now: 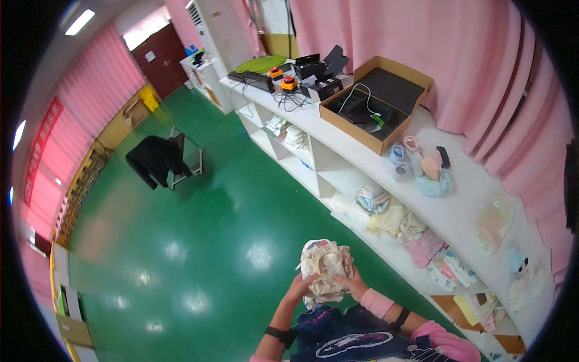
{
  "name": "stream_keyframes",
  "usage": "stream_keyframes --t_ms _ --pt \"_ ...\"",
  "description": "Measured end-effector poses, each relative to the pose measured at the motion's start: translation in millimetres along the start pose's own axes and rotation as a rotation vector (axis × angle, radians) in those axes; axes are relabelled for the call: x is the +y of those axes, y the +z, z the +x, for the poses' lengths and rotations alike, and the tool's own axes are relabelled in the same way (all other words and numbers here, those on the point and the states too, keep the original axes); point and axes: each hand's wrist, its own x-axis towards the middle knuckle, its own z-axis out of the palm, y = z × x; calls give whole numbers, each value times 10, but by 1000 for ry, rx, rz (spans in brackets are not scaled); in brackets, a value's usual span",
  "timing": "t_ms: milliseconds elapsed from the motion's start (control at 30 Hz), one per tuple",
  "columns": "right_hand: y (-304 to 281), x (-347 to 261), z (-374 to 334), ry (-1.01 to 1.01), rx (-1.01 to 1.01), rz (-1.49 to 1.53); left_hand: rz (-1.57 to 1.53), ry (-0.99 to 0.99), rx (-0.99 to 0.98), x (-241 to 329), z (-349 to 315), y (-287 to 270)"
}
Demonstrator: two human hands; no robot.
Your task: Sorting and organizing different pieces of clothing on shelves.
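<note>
In front of my body I hold a bundle of crumpled cloth (329, 265), cream and beige with a faint pattern. White cloth with dark and red patches shows behind its upper left edge. My left hand (303, 286) is closed on the left side of the bundle, thumb on top. From the right, my right hand (354, 285) grips it the same way. The fingers under the cloth are hidden. Beyond my right hand, a low shelf holds a pink garment (424, 248) and a pale yellow cloth (391, 218).
A long white shelf unit (325, 160) runs along my right. On its top stand an open cardboard box (356, 128), small baby shoes (398, 161) and an orange-and-black button box (289, 83). A chair with a black jacket (155, 160) stands on the green floor (229, 241).
</note>
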Motion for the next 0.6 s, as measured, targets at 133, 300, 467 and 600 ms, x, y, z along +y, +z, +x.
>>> stream_keyframes --t_ms 133,300,467,600 --pt "266 -125 679 -84 177 151 150 -118 -119 629 873 -340" --pt "226 -167 1502 -181 315 297 224 -305 -332 1161 2048 -536" --pt "-92 -215 2518 -270 484 343 256 -338 -505 1192 3530 -598" --pt "-630 -311 3342 -318 600 399 265 -367 -561 1153 4584 -415"
